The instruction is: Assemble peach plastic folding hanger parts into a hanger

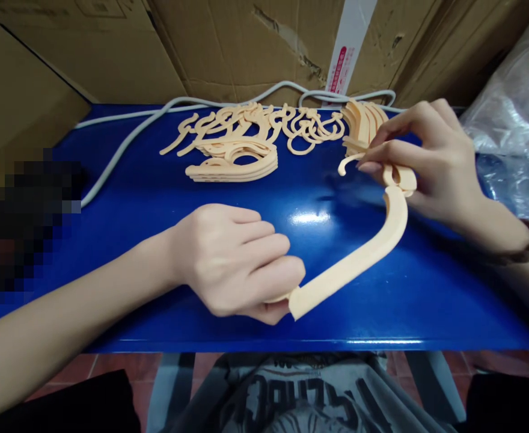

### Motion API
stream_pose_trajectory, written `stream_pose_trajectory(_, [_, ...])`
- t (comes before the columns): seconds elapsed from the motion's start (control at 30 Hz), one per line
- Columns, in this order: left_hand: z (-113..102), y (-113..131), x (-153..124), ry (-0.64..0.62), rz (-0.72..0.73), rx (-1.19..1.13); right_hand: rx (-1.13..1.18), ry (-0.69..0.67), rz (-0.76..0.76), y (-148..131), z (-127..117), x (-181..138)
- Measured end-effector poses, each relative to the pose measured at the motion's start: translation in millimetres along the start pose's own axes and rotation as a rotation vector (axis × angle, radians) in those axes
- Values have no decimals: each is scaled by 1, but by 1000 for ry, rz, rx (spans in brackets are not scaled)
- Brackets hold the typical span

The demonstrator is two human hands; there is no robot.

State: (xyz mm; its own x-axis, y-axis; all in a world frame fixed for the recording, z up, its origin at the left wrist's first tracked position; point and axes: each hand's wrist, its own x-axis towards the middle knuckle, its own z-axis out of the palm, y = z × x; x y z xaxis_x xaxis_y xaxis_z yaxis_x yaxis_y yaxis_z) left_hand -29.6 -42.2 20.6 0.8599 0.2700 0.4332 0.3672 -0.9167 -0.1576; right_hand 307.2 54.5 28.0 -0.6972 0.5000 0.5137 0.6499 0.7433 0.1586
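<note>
Both hands are on one long curved strip (359, 255) of pale peach material, held just over the blue bench (156, 198). The left hand (232, 264) has its grip clamped on the strip's broad near end, thumb beneath and fingers curled over the top. The right hand (431, 159) pinches the far end, fingers closed on the narrow part where a small hook (348, 163) curls out to the left. Between the two hands the strip arcs across the right half of the bench. Farther back lies a stack (232, 165) of similar curved pieces, one upon another, and behind it a spread of thinner curly pieces (264, 123) laid in a row. A second small pile (363, 120) sits just beyond the right hand's fingertips. A grey cable (124, 144) runs along the back edge and loops off the left side. Cardboard boxes (228, 48) stand behind the bench, and a clear plastic bag (517, 120) lies at the right.
</note>
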Motion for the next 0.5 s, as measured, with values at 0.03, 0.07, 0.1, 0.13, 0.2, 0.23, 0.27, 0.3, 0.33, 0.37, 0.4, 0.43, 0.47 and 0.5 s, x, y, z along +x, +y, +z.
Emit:
stream_pose_trajectory(0.03, [0,1,0,8,-8,2,-18,-10,35,-1,0,0])
stream_pose_trajectory(0.07, [0,1,1,16,-19,5,-40,-7,63,-2,0,1])
stream_pose_trajectory(0.1, [2,0,2,25,-26,9,-61,-7,84,-3,0,1])
stream_pose_trajectory(0.13, [3,-1,2,32,-21,13,-75,-8,97,-4,0,1])
stream_pose_trajectory(0.2, [6,-7,4,45,22,20,-86,-16,94,-5,1,0])
stream_pose_trajectory(0.23, [7,-10,5,49,51,24,-90,-22,72,-5,2,0])
stream_pose_trajectory(0.27, [8,-12,5,48,75,28,-99,-31,44,-5,3,0])
stream_pose_trajectory(0.3, [8,-13,6,41,89,30,-115,-38,20,-4,4,-1])
stream_pose_trajectory(0.33, [8,-13,7,30,88,35,-134,-42,2,-3,5,-2])
stream_pose_trajectory(0.37, [9,-12,8,21,74,45,-150,-51,-12,-3,5,-2])
stream_pose_trajectory(0.4, [10,-9,10,19,49,63,-161,-65,-18,-3,6,-3])
stream_pose_trajectory(0.43, [11,-6,11,25,14,89,-168,-78,-20,-3,6,-3])
stream_pose_trajectory(0.47, [14,-2,12,52,-24,124,-168,-89,-30,-3,7,-3])
stream_pose_trajectory(0.5, [16,1,13,93,-59,154,-163,-91,-51,-3,7,-3])
